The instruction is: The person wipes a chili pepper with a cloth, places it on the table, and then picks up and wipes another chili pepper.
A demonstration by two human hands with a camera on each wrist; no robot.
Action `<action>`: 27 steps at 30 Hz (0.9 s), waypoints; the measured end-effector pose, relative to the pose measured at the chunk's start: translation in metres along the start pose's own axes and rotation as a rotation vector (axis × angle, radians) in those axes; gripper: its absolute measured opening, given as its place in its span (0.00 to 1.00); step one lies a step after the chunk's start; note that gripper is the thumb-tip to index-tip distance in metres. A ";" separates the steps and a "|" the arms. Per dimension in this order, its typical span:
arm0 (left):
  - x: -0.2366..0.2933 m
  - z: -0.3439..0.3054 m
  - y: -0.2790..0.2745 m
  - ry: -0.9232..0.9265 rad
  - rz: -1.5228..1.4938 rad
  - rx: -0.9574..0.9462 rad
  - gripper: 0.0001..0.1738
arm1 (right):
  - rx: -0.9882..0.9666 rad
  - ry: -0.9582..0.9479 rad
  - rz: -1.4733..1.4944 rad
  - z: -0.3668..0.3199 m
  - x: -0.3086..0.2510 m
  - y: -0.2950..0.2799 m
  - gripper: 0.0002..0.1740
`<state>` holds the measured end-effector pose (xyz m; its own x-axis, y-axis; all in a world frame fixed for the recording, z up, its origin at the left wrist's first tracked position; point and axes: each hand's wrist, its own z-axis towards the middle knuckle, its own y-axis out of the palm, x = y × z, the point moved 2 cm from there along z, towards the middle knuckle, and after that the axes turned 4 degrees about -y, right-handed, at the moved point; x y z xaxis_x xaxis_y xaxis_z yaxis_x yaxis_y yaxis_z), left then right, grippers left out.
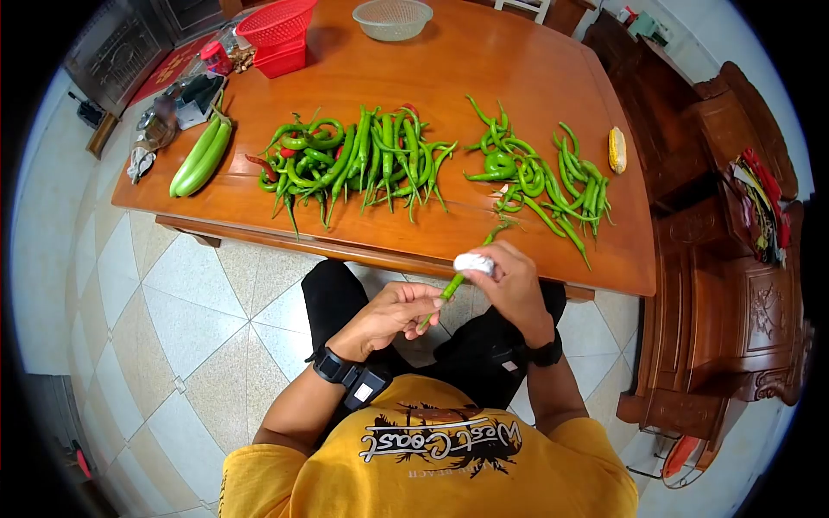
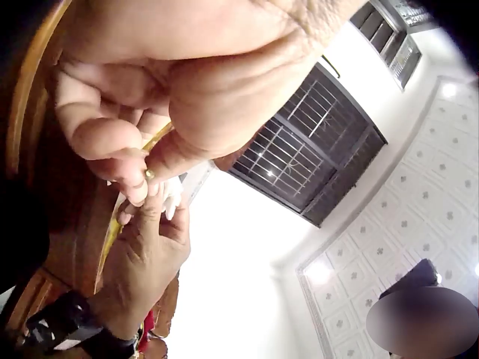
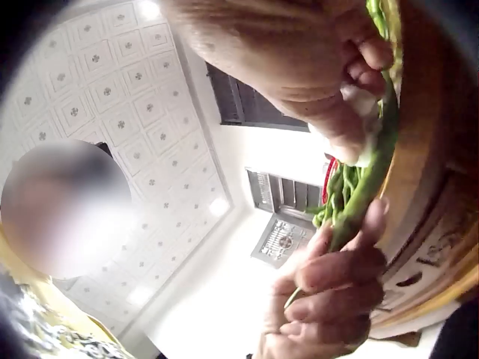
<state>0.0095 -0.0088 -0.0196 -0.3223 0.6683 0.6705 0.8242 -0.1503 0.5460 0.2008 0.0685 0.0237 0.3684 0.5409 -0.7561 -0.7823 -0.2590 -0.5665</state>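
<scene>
A long green chili pepper (image 1: 452, 286) is held over the person's lap, just off the table's front edge. My left hand (image 1: 393, 312) pinches it between thumb and fingers toward its thin tip, which pokes out below. Farther up, my right hand (image 1: 515, 289) grips a crumpled white tissue (image 1: 474, 262) against the pepper. In the right wrist view the tissue lies along the side of the pepper (image 3: 380, 153), between thumb and fingers. The left wrist view shows both hands close together, with most of the pepper hidden behind the left fingers.
On the wooden table (image 1: 345, 82) lie a large pile of chili peppers (image 1: 380, 155) and smaller groups (image 1: 509, 164) at right. Two long green eggplants (image 1: 204, 160) are at left, a corn cob (image 1: 617, 150) at far right. Red baskets (image 1: 278, 39) and a pale colander (image 1: 393, 19) stand behind.
</scene>
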 end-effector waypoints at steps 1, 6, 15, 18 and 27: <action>-0.001 0.000 0.000 0.002 0.001 -0.002 0.12 | 0.053 0.003 -0.035 0.002 0.003 -0.003 0.13; -0.002 0.002 0.001 0.026 0.003 0.042 0.12 | 0.109 0.033 -0.104 0.000 0.009 -0.011 0.14; -0.003 0.007 0.002 0.105 -0.007 0.043 0.14 | -0.085 -0.013 0.067 -0.009 -0.024 0.007 0.16; -0.002 0.005 0.003 0.091 -0.014 0.051 0.14 | -0.014 0.001 -0.016 -0.006 -0.015 0.000 0.15; 0.000 0.005 0.005 0.092 0.001 0.054 0.14 | 0.160 0.039 -0.017 -0.006 -0.006 -0.013 0.13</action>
<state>0.0160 -0.0053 -0.0195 -0.3607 0.5980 0.7157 0.8478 -0.1097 0.5189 0.2115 0.0637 0.0338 0.3986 0.5121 -0.7608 -0.8449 -0.1176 -0.5218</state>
